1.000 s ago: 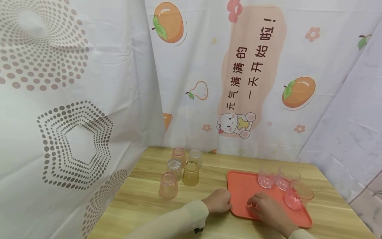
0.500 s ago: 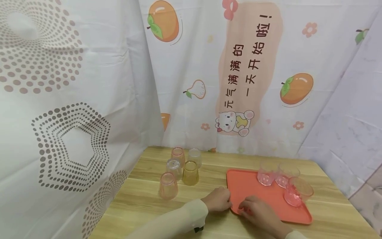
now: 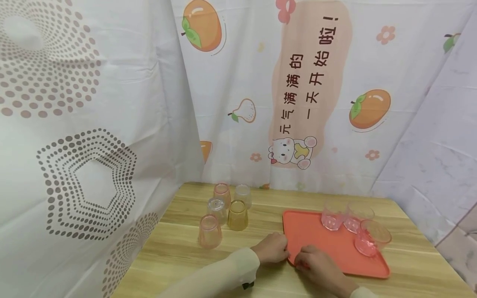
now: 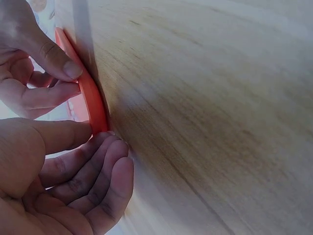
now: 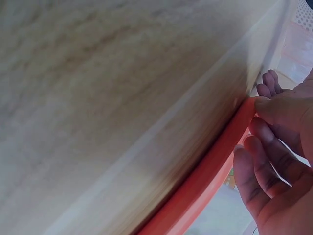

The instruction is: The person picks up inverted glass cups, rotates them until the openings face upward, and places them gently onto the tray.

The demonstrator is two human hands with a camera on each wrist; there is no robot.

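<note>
An orange-red rectangular tray lies on the wooden table, right of centre. My left hand pinches its near left corner; in the left wrist view the thumb is on the rim and the curled fingers are beneath. Just to the right, my right hand pinches the front rim. Its thumb lies against the outer side of the rim in the right wrist view, fingers on the inner side. Three see-through tumblers stand on the tray's right part: one at the back, one beside it, another nearer the right edge.
Left of the tray, several tumblers stand upside down on the table: pink ones, clear ones and an amber one. Printed curtains hang behind the table and along its left side.
My right hand has moved left from over the tray to its front rim and now pinches it near the left hand. The left hand keeps its grip; the view has shifted slightly.
</note>
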